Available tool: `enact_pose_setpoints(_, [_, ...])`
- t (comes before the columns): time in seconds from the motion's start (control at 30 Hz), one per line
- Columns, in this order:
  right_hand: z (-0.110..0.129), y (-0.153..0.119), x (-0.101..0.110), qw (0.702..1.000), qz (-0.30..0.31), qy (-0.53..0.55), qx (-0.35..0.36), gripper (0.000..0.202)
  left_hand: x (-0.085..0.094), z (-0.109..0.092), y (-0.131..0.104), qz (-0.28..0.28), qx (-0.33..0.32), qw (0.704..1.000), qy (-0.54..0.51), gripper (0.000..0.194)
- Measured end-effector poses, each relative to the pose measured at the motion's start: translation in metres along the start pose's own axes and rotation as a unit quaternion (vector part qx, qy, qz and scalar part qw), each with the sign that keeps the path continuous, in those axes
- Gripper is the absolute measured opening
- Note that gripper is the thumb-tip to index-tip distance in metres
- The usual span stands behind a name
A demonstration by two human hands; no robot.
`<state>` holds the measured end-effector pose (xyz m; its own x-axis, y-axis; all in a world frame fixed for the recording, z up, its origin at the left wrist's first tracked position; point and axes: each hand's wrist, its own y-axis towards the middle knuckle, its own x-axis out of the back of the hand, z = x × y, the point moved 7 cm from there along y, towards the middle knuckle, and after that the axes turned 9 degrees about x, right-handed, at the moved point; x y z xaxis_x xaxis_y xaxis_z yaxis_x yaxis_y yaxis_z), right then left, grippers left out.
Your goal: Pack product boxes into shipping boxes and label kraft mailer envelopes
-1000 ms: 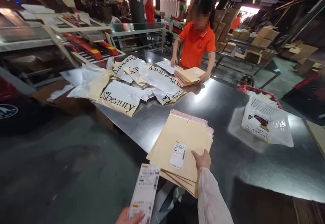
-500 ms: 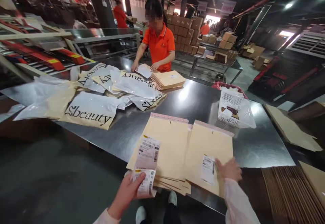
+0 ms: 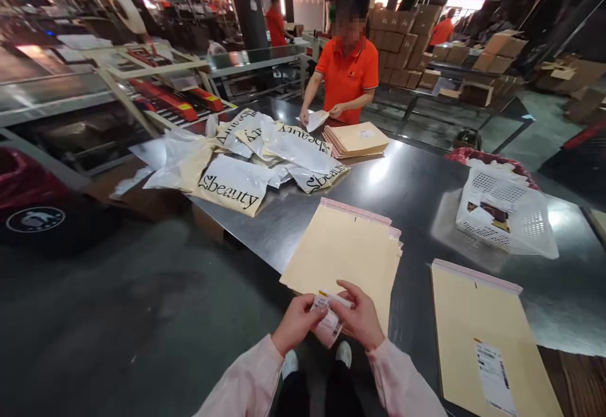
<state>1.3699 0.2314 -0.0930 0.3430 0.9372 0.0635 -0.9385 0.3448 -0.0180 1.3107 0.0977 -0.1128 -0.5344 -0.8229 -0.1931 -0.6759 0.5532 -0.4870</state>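
Note:
My left hand (image 3: 294, 323) is closed on a strip of printed shipping labels (image 3: 327, 334) just in front of the table's near edge. From the other side, my right hand (image 3: 363, 317) has its thumb and fingers on the strip's top label, with the index finger raised. Just beyond both hands lies a stack of tan paper envelopes (image 3: 348, 246), with pinkish sealing strips along the far edge. Farther right, another tan envelope (image 3: 473, 306) lies flat and bears a white shipping label (image 3: 495, 376).
Printed plastic mailer bags (image 3: 231, 183) are heaped at the table's left. Across the metal table (image 3: 407, 196), a co-worker in orange (image 3: 348, 79) handles a white sheet beside a tan envelope stack (image 3: 357, 139). A white perforated basket (image 3: 502, 212) stands at the right.
My right hand has left the labelled envelope and come to the label strip in my left hand. That envelope now lies apart from the stack. The view has swung left.

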Motion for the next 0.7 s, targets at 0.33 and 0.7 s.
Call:
enact_pose_setpoints(0.33, [-0.017,0.019,-0.001,0.988,0.011,-0.147,0.035,0.021,0.015,0.041,0.016,-0.113,-0.016,0.992,-0.045,0.048])
enact_pose_setpoints(0.7, [-0.06,0.147,0.061,0.904,-0.134,-0.401,0.065,0.058,0.046,0.201,-0.011,0.072,0.183,0.978,-0.076,0.062])
